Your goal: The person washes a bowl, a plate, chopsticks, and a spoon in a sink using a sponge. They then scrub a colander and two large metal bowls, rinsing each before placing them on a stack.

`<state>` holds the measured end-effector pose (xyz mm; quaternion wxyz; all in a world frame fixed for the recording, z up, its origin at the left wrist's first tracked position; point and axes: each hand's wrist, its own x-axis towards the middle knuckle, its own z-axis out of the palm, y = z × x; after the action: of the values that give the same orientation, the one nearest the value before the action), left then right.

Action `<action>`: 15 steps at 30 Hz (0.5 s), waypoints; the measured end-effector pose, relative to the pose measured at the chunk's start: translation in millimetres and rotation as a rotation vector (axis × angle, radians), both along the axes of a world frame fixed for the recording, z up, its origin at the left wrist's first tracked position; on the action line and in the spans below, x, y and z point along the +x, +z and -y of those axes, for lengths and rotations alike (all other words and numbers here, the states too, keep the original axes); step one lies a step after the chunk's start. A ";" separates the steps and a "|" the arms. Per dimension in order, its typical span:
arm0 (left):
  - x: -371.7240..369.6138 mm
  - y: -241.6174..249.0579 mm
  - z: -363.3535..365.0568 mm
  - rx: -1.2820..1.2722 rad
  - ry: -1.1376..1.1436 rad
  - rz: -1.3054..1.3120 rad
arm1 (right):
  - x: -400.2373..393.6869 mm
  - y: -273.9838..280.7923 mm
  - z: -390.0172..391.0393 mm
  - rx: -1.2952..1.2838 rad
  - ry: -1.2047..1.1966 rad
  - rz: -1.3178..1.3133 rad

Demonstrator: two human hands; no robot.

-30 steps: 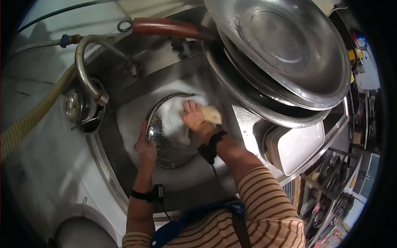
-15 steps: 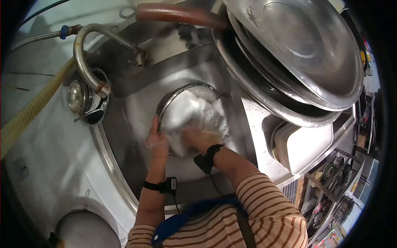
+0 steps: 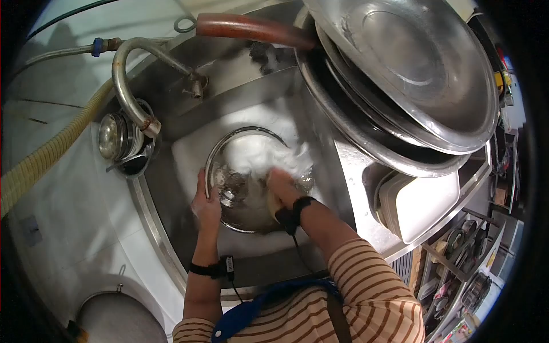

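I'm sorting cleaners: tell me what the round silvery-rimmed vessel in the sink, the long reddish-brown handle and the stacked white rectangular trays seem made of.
Round silvery-rimmed vessel: polished metal, probably stainless steel; its rim gleams. Long reddish-brown handle: perhaps varnished wood, judging by colour and sheen. Stacked white rectangular trays: likely smooth plastic; enamel possible.

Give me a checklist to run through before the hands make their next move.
1. Left hand on the metal bowl: ok, it holds the rim on the left side.
2. Right hand grip on the yellowish pad: cannot tell, the pad is mostly hidden and the hand blurred.
3. Bowl free of suds: not ok, white foam covers much of its far side.
4. Faucet out of the hands' way: ok, its spout hangs to the left, apart from the bowl.
5. Basin stack steady: cannot tell, the top basin sits tilted and the support beneath is hidden.
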<state>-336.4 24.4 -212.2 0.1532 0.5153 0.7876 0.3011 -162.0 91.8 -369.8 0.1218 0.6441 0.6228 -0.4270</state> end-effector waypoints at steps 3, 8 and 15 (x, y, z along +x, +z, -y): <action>-0.7 -2.2 -4.4 -0.061 0.031 0.082 | -23.8 -13.7 -43.1 0.053 -0.058 -0.089; 6.7 -22.0 -4.7 -0.061 0.227 0.284 | -108.8 -43.0 -12.7 0.310 -0.339 -1.073; 2.3 -7.2 -2.0 0.092 0.155 0.303 | -20.7 129.1 22.9 0.161 0.379 -0.961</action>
<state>-334.1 26.4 -219.4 0.2227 0.4083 0.7782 0.4221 -182.7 68.9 -240.6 -0.1524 0.2589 0.7451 -0.5955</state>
